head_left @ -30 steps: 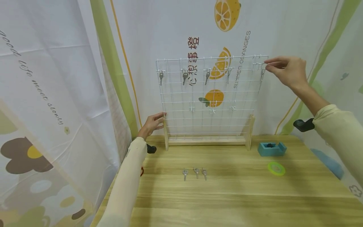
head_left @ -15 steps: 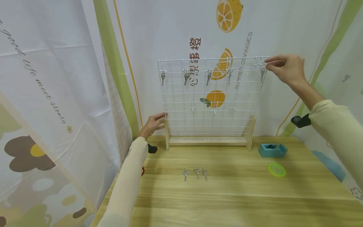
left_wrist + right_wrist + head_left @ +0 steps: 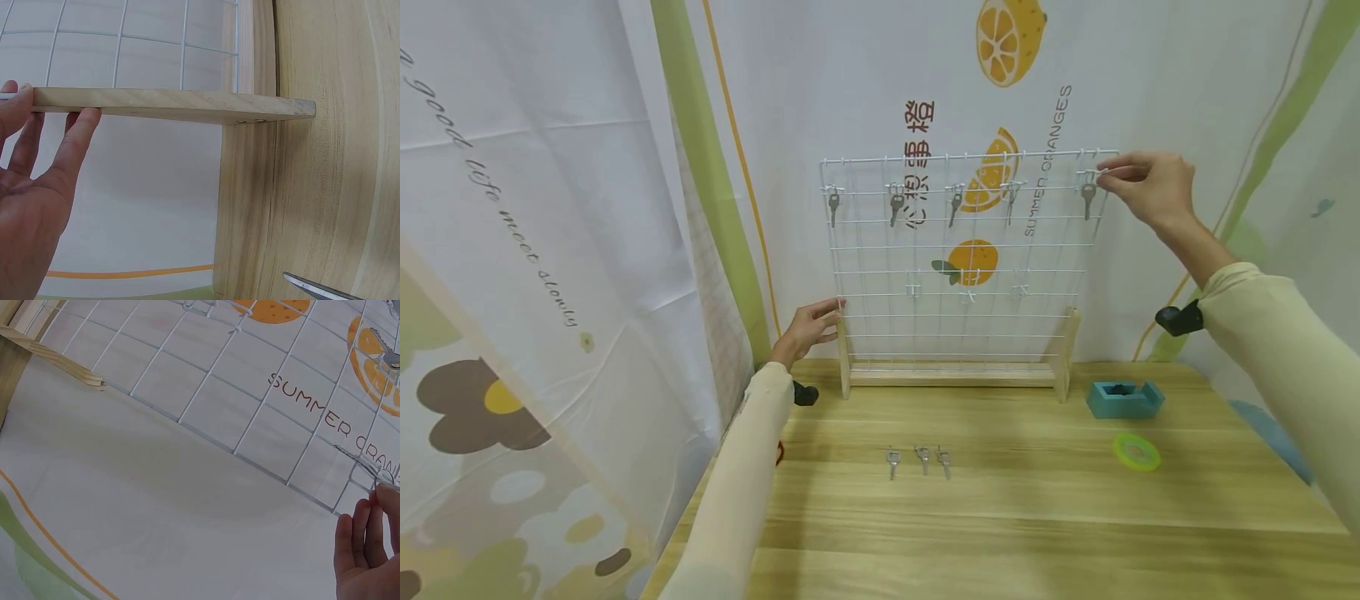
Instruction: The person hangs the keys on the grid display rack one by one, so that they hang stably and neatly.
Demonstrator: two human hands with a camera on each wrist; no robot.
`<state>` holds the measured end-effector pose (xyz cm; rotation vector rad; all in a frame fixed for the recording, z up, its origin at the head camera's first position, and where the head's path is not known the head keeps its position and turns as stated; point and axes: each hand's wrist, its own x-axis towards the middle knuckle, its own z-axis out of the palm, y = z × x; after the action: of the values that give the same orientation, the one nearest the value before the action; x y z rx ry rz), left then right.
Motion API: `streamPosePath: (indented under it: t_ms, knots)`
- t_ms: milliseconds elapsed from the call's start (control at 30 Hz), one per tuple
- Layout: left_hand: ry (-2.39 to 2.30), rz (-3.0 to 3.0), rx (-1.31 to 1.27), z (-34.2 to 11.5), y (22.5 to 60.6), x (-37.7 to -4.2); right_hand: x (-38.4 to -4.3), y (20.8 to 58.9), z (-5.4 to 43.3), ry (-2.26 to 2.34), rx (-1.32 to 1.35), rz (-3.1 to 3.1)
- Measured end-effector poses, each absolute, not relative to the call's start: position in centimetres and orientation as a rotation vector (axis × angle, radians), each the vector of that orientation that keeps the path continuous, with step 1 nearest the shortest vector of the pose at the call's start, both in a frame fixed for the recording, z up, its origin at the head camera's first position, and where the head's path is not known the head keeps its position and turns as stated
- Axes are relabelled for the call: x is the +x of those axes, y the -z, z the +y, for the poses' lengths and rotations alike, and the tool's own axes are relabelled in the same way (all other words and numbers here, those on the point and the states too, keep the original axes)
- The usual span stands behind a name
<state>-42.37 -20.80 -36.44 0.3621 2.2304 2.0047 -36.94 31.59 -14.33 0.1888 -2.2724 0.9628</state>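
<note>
A white wire grid rack [image 3: 955,379] with a wooden base and side posts stands at the back of the table. My left hand [image 3: 808,329] holds its left post [image 3: 175,103], thumb on one side and fingers on the other. Up at the top right corner, my right hand [image 3: 1153,187] pinches the ring of a key [image 3: 1087,202], which hangs at a white hook there. In the right wrist view that key [image 3: 357,459] lies across the wires beside my fingertips. Several other keys, such as the leftmost key [image 3: 833,210], hang from hooks along the same row.
Three keys lie on the table, among them one key [image 3: 892,463]. Lower hooks [image 3: 967,296] on the grid bear no keys. At right are a teal tape dispenser [image 3: 1124,402] and a yellow-green ring [image 3: 1137,452]. A metal blade [image 3: 315,287] lies near the rack's left foot.
My right hand has shifted slightly left along the corner, and the key beneath it has swung to face forward. My left hand keeps its place on the post.
</note>
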Motion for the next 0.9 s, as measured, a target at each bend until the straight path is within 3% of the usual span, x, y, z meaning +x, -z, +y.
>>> streamPosePath:
  t_ms: [500,900]
  knots:
    - [-1.999,2.245,0.358,-20.5,36.4,-42.7,-35.6,15.4,32.7,-0.935,0.141,-2.347]
    - [-1.984,2.252,0.313,-20.7,36.5,-42.8,-33.7,17.2,31.7,-0.87,0.276,-2.356]
